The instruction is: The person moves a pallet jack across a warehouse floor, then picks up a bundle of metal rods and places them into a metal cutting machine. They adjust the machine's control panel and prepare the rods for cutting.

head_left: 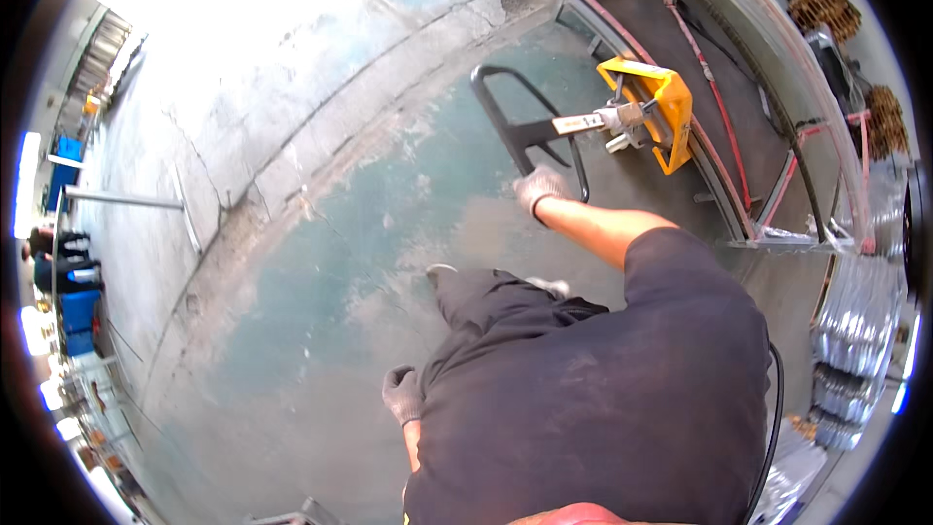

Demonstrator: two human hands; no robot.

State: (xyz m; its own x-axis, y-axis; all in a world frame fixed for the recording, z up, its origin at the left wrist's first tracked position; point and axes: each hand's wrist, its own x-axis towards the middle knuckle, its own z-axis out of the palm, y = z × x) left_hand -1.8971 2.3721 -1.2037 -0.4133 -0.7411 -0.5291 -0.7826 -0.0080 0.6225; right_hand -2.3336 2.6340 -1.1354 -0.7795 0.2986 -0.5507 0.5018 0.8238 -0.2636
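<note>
While the right hand (542, 187), in a pale grey knitted glove, is closed around the lower end of a black, loop-shaped handle (530, 133), the left hand (401, 395), gloved alike, hangs beside the thigh, well apart from it. Its fingers look loosely curled, but the fingertips are turned away, so I cannot tell how far they close or whether they hold anything.

The handle belongs to a hand pallet jack with a bright yellow, angular metal body (671, 102), standing ahead and to the person's right, close against the near rail of a large metal-framed trolley (637, 44). Whether its forks reach underneath is hidden.

Handling it well, I judge, calls for a full wrap of the fingers, a grip nearer the loop's middle or a second hand for even steering, feet kept well clear of the wheels, and small corrections so the yellow body does not scrape the rail.

Inside the trolley frame lie a dark, flat base panel (685, 39) and a long red strap (714, 87) crossing it. Farther right are bundles in shiny clear plastic wrap (860, 321), contents unclear. At the far left stand blue bins (80, 313), too small to read inside.
</note>
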